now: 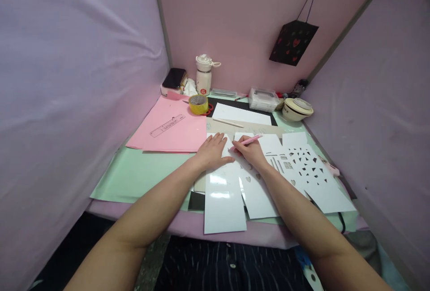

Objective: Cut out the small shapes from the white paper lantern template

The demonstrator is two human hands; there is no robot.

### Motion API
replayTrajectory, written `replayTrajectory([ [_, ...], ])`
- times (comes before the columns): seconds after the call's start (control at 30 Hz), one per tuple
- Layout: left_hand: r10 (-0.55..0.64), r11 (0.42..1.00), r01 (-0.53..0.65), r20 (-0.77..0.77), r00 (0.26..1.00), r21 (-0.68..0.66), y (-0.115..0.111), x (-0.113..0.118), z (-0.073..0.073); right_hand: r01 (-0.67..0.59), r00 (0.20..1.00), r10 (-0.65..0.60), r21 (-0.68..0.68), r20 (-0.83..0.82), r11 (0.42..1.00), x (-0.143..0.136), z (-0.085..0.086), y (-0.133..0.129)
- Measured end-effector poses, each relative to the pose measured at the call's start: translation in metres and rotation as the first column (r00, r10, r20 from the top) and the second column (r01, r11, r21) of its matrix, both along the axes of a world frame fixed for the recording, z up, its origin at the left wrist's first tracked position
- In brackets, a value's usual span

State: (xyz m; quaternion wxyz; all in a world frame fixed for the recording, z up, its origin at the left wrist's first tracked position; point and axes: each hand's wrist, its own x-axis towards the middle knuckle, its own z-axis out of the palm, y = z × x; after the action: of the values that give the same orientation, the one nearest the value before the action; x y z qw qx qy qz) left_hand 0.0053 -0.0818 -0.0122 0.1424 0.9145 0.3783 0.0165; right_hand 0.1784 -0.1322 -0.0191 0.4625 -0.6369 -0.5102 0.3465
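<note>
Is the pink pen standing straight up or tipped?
Tipped. The pink pen slants in the right hand, back end up to the right, tip low over the white sheet; I can't tell if it touches.

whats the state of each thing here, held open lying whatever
Left hand: spread on the glossy white sheet
Right hand: closed around the pink pen
Pink pen: held, tilted
Ruler: flat on pink paper
Scissors: partly hidden, open or shut unclear
Bottle: upright
Black ornament: hanging

Soft, even light throws glare on the glossy white sheet; frame edges stretch.
</note>
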Motion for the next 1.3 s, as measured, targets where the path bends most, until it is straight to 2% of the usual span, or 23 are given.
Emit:
replayTrajectory([
  [0.27, -0.001, 1.000, 0.001, 0.007, 1.000, 0.003, 0.0012, -0.0002, -0.0017, 0.070, 0.997, -0.071, 0.014, 0.022, 0.997, -0.0055, 0.0025, 0.0003],
  [0.6, -0.002, 1.000, 0.002, -0.007, 1.000, 0.010, 0.0020, 0.0001, -0.0019, 0.050, 0.999, -0.050, 0.018, -0.006, 0.999, -0.0032, -0.0027, 0.0014],
  [1.3, -0.003, 1.000, 0.003, -0.002, 1.000, 0.011, 0.0027, 0.0020, -0.0041, 0.042, 0.999, -0.042, 0.012, -0.019, 0.999, -0.0026, -0.0019, 0.0021],
])
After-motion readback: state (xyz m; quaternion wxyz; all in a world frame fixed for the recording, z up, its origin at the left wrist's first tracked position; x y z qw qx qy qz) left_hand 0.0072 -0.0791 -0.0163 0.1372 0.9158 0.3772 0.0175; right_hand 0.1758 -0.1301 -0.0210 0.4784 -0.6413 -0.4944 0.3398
